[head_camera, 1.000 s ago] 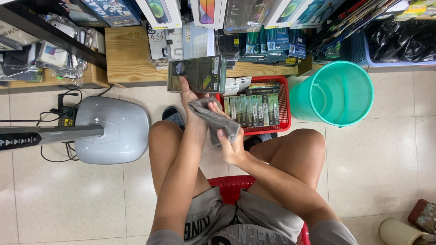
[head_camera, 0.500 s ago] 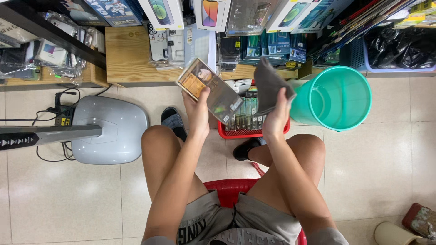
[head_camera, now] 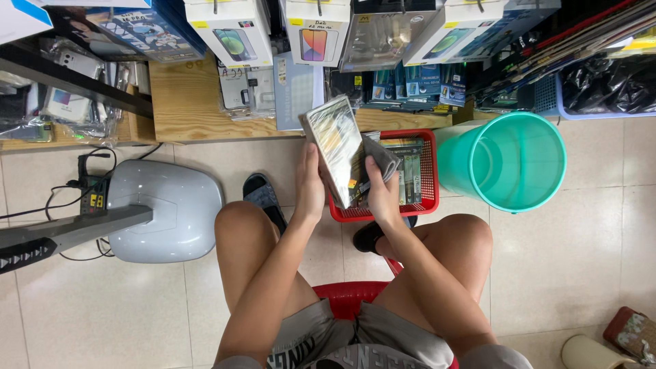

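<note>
I sit on a red stool with both arms stretched forward. My left hand grips a flat glossy package by its lower left edge and holds it tilted over the red basket. My right hand holds a grey cloth pressed against the package's right side. The basket stands on the floor in front of my knees, filled with several upright dark packages.
A teal bucket stands right of the basket. A grey fan base with a power strip and cables sits at left. Wooden shelves with boxed phone accessories line the far side. A black sandal lies by my left knee.
The package has turned from facing left to nearly edge-on over the basket. My right hand moved in from the right and now presses the cloth against the package.
</note>
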